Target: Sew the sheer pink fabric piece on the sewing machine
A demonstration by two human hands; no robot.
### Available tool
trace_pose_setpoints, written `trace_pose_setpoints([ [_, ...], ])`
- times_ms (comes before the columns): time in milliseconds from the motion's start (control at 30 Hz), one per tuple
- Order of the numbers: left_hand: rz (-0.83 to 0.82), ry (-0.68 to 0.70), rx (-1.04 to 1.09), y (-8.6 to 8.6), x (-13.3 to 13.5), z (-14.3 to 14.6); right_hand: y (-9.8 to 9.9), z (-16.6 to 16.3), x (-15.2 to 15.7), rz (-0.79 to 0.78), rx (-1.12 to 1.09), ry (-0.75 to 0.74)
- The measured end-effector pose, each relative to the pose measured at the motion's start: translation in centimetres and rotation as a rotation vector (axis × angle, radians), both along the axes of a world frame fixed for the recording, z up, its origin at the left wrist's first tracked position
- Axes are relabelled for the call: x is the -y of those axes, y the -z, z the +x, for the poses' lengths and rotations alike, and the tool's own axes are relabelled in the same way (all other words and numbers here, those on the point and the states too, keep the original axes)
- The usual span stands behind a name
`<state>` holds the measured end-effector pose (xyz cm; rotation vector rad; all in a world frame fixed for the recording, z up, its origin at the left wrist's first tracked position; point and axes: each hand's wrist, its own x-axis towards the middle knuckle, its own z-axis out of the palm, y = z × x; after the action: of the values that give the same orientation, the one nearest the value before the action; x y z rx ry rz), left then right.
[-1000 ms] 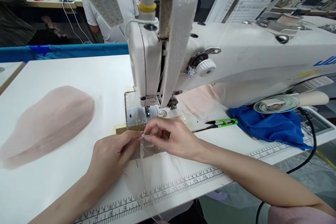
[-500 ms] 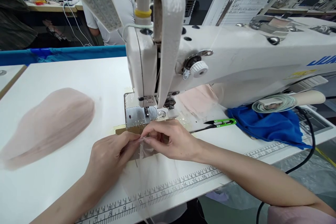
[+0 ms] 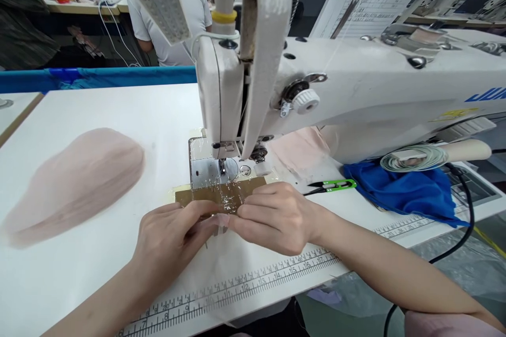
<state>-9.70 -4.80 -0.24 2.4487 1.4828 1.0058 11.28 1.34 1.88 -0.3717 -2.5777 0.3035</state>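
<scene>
Along the bench's near edge runs a printed ruler (image 3: 245, 289), and across it lies the sheer piece (image 3: 237, 266), a pale, see-through scrap of cloth spread flat just in front of the machine. Both hands meet at its far edge. The left hand (image 3: 169, 237) has its fingers curled and its thumb and forefinger closed on that edge. The right hand (image 3: 276, 216) is folded low over the same spot, fingertips pinched on the cloth against the left's.

I'd judge the piece feather-light, limp and slippery, quick to crease or slide. It is best held right at the edge with the fingertips, close together as they are here.

Just beyond the fingers sits a brown card patch (image 3: 221, 195) under shiny tape, butting the needle plate (image 3: 205, 171) and the presser foot (image 3: 222, 163). Green snips (image 3: 336, 185) lie to the right, then a crumpled blue cloth (image 3: 407, 189) with a coil of tape (image 3: 415, 157) above it. A black cable (image 3: 454, 242) drops off the right edge. Toward the left edge a heap of pink tulle (image 3: 75, 184) rests loose. I see no tray or bin, so everything lies straight on the bench top.

The sewing machine (image 3: 356, 89) spans the far right, with pink fabric (image 3: 300, 150) tucked under its arm. Past the far edge, another person in a white shirt (image 3: 169, 21) stands at a different table.
</scene>
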Motion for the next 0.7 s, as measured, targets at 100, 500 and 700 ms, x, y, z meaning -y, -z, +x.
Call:
trace_pose_setpoints([
  [100,-0.101,0.054,0.087,-0.4,0.2,0.4,-0.4,0.5,0.1,-0.093,-0.015,-0.007],
  [500,-0.296,-0.137,-0.267,1.1,-1.3,1.2,0.8,-0.2,-1.1,-0.703,0.086,0.372],
  [700,0.020,-0.103,-0.379,1.2,-1.5,1.3,2.6,-0.7,-1.5,-0.420,0.178,0.489],
])
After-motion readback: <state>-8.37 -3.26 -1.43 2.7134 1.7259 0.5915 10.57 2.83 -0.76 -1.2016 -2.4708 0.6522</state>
